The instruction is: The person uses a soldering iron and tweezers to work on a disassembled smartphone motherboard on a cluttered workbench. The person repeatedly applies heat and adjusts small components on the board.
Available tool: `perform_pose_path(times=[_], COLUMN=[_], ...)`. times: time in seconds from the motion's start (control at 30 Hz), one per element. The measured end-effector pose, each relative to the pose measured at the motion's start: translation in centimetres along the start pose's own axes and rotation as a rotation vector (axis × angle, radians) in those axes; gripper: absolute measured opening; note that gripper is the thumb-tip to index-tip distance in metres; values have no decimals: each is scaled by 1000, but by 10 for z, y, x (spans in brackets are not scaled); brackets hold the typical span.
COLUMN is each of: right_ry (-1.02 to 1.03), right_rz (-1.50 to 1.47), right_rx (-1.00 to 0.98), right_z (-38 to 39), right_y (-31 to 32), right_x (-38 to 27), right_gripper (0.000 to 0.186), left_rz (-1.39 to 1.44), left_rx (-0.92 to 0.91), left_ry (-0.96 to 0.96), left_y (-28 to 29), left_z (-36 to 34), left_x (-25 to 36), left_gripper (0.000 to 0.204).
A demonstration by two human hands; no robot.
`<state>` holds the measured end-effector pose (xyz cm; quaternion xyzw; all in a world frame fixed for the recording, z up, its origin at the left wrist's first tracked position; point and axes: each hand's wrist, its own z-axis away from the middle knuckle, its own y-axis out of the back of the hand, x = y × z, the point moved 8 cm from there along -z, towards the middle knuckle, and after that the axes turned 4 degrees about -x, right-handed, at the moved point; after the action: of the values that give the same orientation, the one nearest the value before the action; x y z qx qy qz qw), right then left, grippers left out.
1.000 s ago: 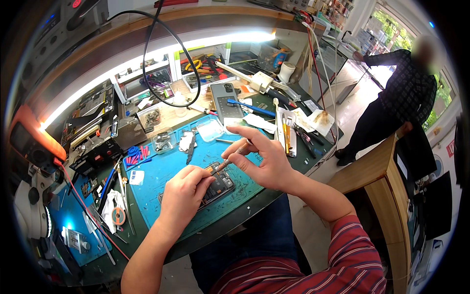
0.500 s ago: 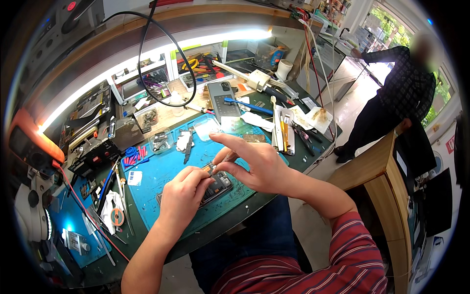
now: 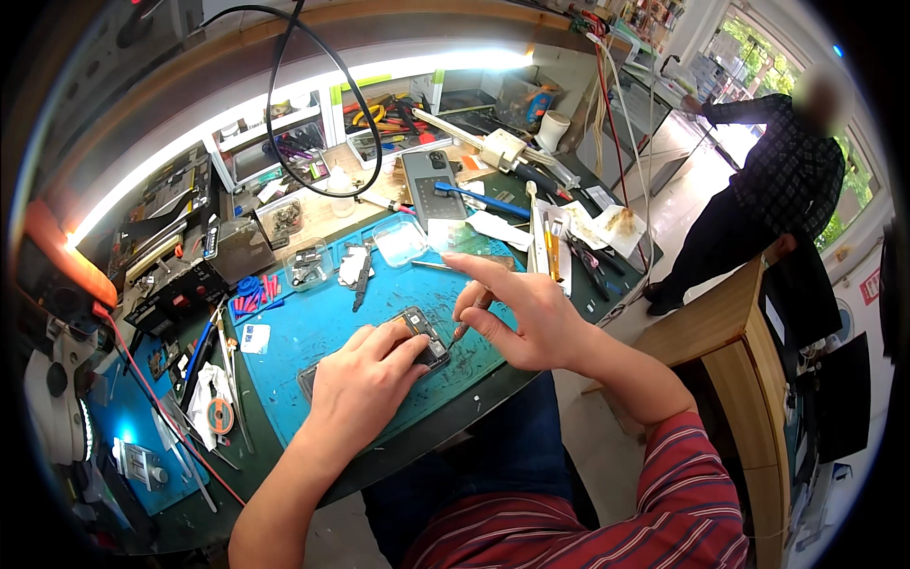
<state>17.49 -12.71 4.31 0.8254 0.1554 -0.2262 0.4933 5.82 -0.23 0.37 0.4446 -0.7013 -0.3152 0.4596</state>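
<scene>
My left hand [image 3: 368, 379] lies over an opened smartphone [image 3: 431, 343] on the blue work mat [image 3: 294, 370], fingers bent across it and hiding much of it. The phone's exposed inside shows past my fingertips, and its other end [image 3: 307, 381] sticks out by my wrist. To the right, just off the phone, my right hand [image 3: 531, 327] is closed round a slim pointed tool [image 3: 460, 332], with the index finger stretched out. Most of that tool is covered by the fingers, so its kind cannot be made out.
Small clear trays [image 3: 400, 239] of parts stand along the mat's far side. Behind them lie a grey phone [image 3: 434, 185] and a blue brush [image 3: 483, 201]. Tweezers and tools [image 3: 232, 370] lie left, pliers [image 3: 590, 273] right. A black cable loop [image 3: 377, 142] hangs overhead. A person [image 3: 777, 171] stands far right.
My right hand has moved right and away from the phone, with the tool tip now off it. My left hand has shifted slightly right over the phone.
</scene>
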Motion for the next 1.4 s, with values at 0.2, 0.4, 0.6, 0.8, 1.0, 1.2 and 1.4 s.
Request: perform_pose_path(times=[0.2,0.4,0.6,0.8,1.0,1.2,1.4], right_ry=[27,118,149,-29,-67,-11,-80], right_rz=[12,6,168,-152,-90,-5,20], right_rx=[-9,-86,-110,-119,-64,1,-80], right_z=[1,-3,-1,-1,-3,-3,0], right_y=[-2,-8,-6,-12,-9,-6,-8], right_x=[-5,-13,-17,-9,-13,-17,-11], right_gripper=[61,66,66,67,67,67,70], left_rz=[-21,-8,-25,-93,-235,-309,-307], left_rx=[-24,-11,8,18,-91,-103,-90], left_ry=[5,9,-26,-66,-78,-104,-94], left_y=[-2,-2,-2,0,-17,-17,-17], left_z=[0,1,2,3,14,16,17], left_x=[1,-2,-1,7,25,30,32], left_gripper=[31,30,30,38,66,75,75])
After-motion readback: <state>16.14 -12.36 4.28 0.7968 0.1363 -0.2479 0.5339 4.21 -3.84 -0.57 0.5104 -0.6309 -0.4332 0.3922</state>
